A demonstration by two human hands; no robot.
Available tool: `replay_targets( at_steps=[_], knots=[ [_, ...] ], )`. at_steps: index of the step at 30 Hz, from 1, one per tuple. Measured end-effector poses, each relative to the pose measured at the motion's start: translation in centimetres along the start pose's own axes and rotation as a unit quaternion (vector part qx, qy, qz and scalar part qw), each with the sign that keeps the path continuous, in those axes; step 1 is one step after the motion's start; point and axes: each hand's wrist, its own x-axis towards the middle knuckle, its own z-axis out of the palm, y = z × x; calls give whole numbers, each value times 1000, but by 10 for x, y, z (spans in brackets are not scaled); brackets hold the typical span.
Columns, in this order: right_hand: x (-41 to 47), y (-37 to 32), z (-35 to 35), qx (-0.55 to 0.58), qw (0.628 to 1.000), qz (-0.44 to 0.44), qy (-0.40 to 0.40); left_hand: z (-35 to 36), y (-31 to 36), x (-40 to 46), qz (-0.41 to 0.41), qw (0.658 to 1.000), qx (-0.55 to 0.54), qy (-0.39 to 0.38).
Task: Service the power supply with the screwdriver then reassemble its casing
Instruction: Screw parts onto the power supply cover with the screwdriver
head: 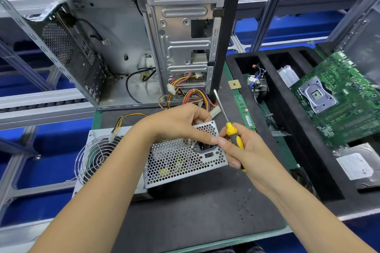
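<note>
Far on your left stands the open computer case (pixel 115 33), its side panel off, black cables and a bundle of coloured wires (pixel 185 92) spilling out of its bottom edge onto the dark work mat (pixel 195 211). In front of it the power supply (pixel 176 156) lies on the mat, its round wire fan guard (pixel 92 158) facing left and its honeycomb-perforated panel towards you, with the black mains socket near the right end of that panel. Your left hand (pixel 176 123) reaches over the top of the unit, fingers curled down onto the perforated corner and gripping it by the socket. Your right hand (pixel 244 150) sits just beside that corner, closed round the yellow-and-black handle of the screwdriver (pixel 228 121), whose shaft points up and away, tip in the air above the mat; thumb and left fingertips nearly meet at the socket. A small square processor chip (pixel 233 84) and a green memory stick (pixel 244 111) lie along the mat's right edge. Further right the black foam tray (pixel 304 150) holds, slot by slot, a heatsink fan with blue wires (pixel 258 86), a clear plastic bag (pixel 287 75), a green motherboard (pixel 341 100) tilted across its compartment, and a hard drive (pixel 357 165) in the near slot
</note>
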Motion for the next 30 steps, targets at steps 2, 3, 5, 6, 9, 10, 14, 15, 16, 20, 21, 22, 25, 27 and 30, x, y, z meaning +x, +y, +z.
replay_targets(
  at_steps=[2,3,5,6,9,10,14,15,16,20,21,22,25,27,30],
  knots=[
    [-1,1,1,24,1000,6,-2,1,-1,0,5,1000,0,-2],
    [-1,1,1,31,999,8,-4,2,-3,0,6,1000,-6,-4],
    [-2,2,1,37,999,12,-4,2,-6,0,7,1000,-23,-8],
    [-2,2,0,36,999,14,-6,2,-7,0,8,1000,-28,-10],
    [-3,0,-2,28,999,16,-17,3,-7,0,14,1000,-26,-4],
    [-2,-1,-2,25,999,16,-17,3,-6,0,16,1000,-24,-3],
    [1,0,1,5,1000,14,5,3,-3,0,11,1000,-23,-17],
    [1,0,0,-10,1000,13,6,3,-2,0,12,999,-22,-20],
    [1,-1,-1,-25,1000,16,3,3,-1,0,12,999,-20,-22],
    [-1,-4,-6,-27,998,60,-10,3,0,1,14,999,-18,-25],
    [-1,-5,-6,-11,997,75,-19,3,0,1,15,999,-20,-26],
    [0,-5,-7,9,996,87,-33,3,0,1,16,999,-23,-27],
    [0,-6,-8,48,990,108,-70,3,-1,1,18,999,-40,-29],
    [1,-5,-8,44,990,108,-74,3,-2,1,17,999,-43,-29],
    [3,-4,-8,33,992,97,-76,3,-3,0,16,999,-47,-19]
  ],
)
